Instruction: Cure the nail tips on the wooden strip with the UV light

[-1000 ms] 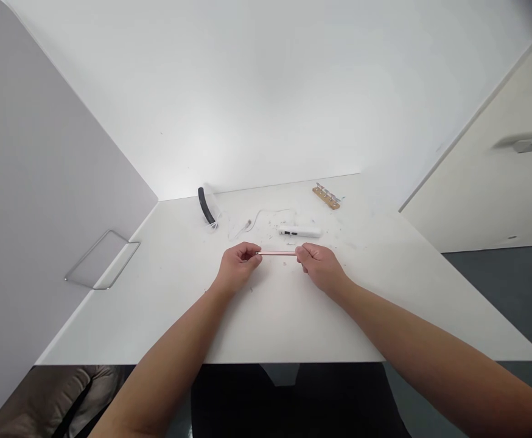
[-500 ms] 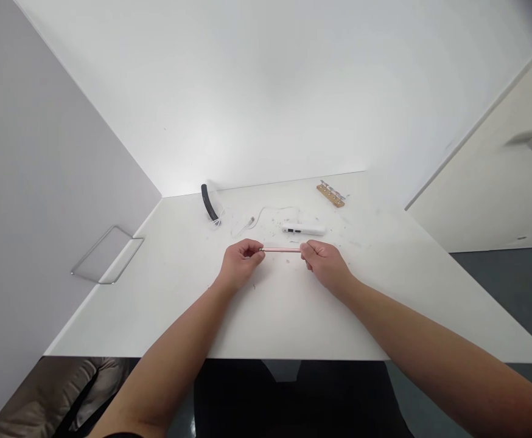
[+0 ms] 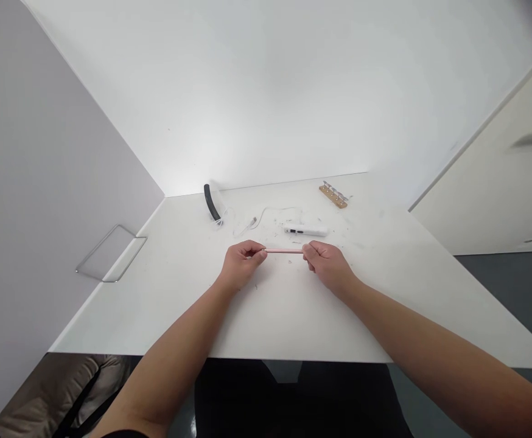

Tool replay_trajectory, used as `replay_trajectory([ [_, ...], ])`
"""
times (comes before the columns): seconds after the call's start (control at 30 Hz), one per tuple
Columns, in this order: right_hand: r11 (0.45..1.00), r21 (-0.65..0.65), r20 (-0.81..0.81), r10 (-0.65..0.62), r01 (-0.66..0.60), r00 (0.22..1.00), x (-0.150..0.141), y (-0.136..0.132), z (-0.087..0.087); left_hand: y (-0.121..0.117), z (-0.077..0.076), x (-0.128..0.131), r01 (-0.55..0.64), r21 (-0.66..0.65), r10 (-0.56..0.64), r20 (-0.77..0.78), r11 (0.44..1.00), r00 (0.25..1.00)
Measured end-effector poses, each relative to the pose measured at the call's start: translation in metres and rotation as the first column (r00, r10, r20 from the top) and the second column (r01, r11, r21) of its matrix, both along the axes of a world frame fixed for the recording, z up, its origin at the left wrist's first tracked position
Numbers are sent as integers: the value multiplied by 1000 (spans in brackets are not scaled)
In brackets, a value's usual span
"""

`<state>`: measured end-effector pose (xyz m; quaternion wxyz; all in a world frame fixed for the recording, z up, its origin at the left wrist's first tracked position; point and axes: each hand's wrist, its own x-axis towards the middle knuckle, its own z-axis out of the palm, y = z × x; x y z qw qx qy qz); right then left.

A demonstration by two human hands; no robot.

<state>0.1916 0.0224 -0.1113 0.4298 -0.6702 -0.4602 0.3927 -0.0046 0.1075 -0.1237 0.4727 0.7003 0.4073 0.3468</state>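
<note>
Between my two hands stretches a slim pink stick (image 3: 284,250), shaped like a pen or pencil and held level just above the white table. Thumb and fingers of my left hand (image 3: 244,263) pinch its left end. My right hand (image 3: 327,263) is closed around the right end. Both ends are hidden in the fingers, so the exact kind of stick does not show. Right behind it lies a white elongated device (image 3: 306,230) with dark openings at its left. A thin white cable (image 3: 273,210) curves beside that device, its plug lying to the left.
A black curved piece (image 3: 212,204) in clear wrapping lies at the back left. At the back right is a small wooden strip with metal hooks (image 3: 333,196). Dark crumbs dot the white table (image 3: 293,322). A wire frame (image 3: 111,252) juts from the left partition.
The whole view has shifted slightly. Both hands keep their grip on the pink stick; a dark metallic bit at its left end now shows less beside my left fingertips.
</note>
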Motion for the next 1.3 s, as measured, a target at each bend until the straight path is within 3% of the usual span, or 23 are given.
replay_trajectory([
  [0.33,1000,7,15,12,-12,1000,-1,0,-1,-3,7,-1,49,36,-46,-63,998,997],
  [0.7,1000,-1,13,12,-12,1000,0,0,-2,-2,3,0,19,29,-19,-14,999,1000],
  [1.0,1000,-4,39,18,-18,999,-2,0,1,-6,12,1,51,-7,-52,-127,999,991],
  [1.3,1000,0,55,22,-22,998,-1,0,-2,-1,3,0,61,1,-61,-51,998,997],
])
